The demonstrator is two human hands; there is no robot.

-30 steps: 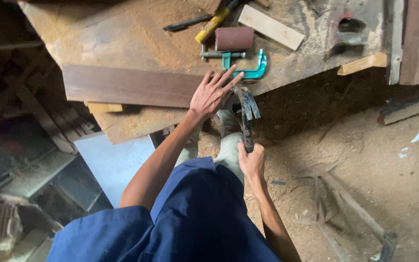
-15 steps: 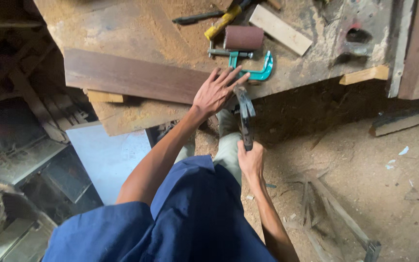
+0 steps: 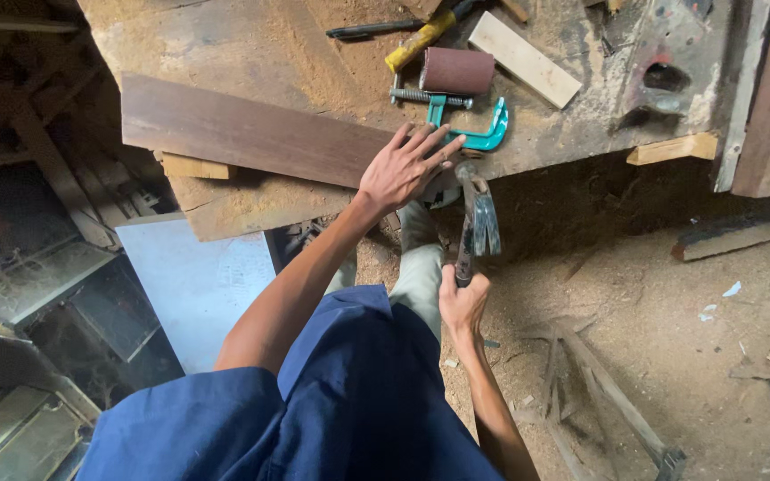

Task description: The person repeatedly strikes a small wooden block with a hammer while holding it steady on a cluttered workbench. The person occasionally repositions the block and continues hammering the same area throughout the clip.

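L hand (image 3: 400,169) spread flat on dark smooth plank (image 3: 242,131) | R hand (image 3: 462,301) fist-gripping steel claw hammer (image 3: 477,216) | sawdusty bench (image 3: 251,44)

Hands: 2, left hand (image 3: 400,167) at centre frame, right hand (image 3: 462,301) below it.
Claw hammer (image 3: 476,218): 1, centre.
Teal C-clamp (image 3: 467,120): 1, upper centre.
Sanding drum (image 3: 456,70): 1, upper centre.
Dark plank (image 3: 242,131): 1, upper left.
Pale wood offcut (image 3: 524,59): 1, upper centre.
Yellow-handled tool (image 3: 418,40): 1, top centre.
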